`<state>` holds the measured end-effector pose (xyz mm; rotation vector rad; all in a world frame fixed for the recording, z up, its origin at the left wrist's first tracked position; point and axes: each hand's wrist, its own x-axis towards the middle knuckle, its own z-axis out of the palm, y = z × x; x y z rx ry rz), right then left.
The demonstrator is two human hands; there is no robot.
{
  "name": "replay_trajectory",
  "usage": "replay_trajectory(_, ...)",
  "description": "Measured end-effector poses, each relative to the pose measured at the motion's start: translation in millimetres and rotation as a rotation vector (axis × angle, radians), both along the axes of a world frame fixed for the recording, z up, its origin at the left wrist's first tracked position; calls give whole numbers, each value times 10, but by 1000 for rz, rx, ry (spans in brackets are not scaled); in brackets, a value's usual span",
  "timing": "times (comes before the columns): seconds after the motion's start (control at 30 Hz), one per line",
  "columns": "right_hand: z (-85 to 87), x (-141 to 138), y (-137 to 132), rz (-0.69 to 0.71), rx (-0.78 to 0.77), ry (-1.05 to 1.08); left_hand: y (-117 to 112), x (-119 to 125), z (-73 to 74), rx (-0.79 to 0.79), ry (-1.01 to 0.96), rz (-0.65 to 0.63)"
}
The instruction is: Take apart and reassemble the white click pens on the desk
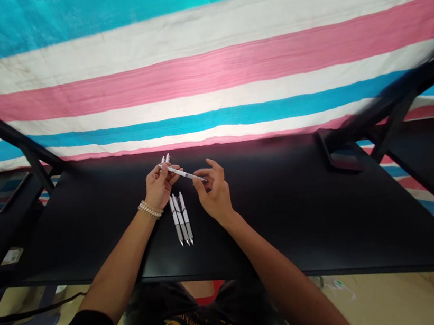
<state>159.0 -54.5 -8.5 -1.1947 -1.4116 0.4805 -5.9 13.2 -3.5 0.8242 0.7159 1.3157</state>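
Observation:
My left hand (158, 185), with a bead bracelet at the wrist, is closed round the upper end of a white pen (183, 174) held above the black table (287, 212). My right hand (214, 189) pinches the pen's tip end between thumb and forefinger, its other fingers spread. Under my hands three white pens (181, 220) lie side by side on the table, tips pointing toward me. The tops of more pens (165, 159) peek out behind my left hand.
A striped cloth (204, 63) in blue, white and pink hangs behind the table. Black frame bars (5, 134) slant in from both sides. A phone (5, 193) lies at the far left and a dark object (342, 159) sits at the right.

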Motion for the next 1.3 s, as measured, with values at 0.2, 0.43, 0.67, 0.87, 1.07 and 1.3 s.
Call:
replay_trajectory(0.2,68,80,4,12,-102,-50,-2,8,20,-41,-12,14)
replay_trajectory(0.43,77,93,4,45,-106,-64,7,14,8,-47,-25,17)
replay_trajectory(0.67,77,89,-18,47,-114,-126,0,24,0,-27,-45,6)
replay_trajectory(0.87,52,75,-19,89,-184,-96,1,26,-23,-20,-11,-14)
replay_trajectory(1.07,49,50,-36,175,-201,-63,1,13,5,-33,-77,23)
replay_trajectory(1.3,21,16,-28,150,-121,-121,40,-86,92,-124,-369,-60)
